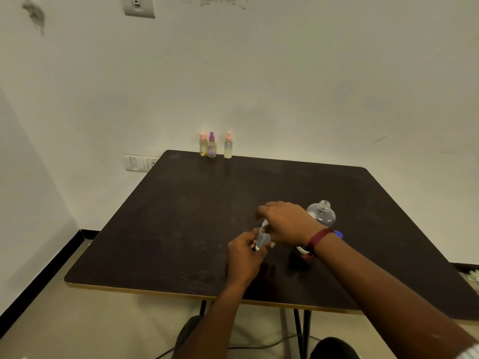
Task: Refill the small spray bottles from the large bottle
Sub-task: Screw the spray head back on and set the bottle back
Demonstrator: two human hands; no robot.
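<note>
Fingers of the left hand grip the small spray bottle; the right hand pinches its top. Keep it upright while twisting.

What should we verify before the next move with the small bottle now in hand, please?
1. Large bottle upright with its neck open: ok.
2. Small bottle gripped by the left hand: ok.
3. Small bottle's spray top off: cannot tell; the right hand covers it.
4. Liquid level in the large bottle: cannot tell.
5. Three far spray bottles upright at the table's back edge, apart from the hands: ok.
</note>
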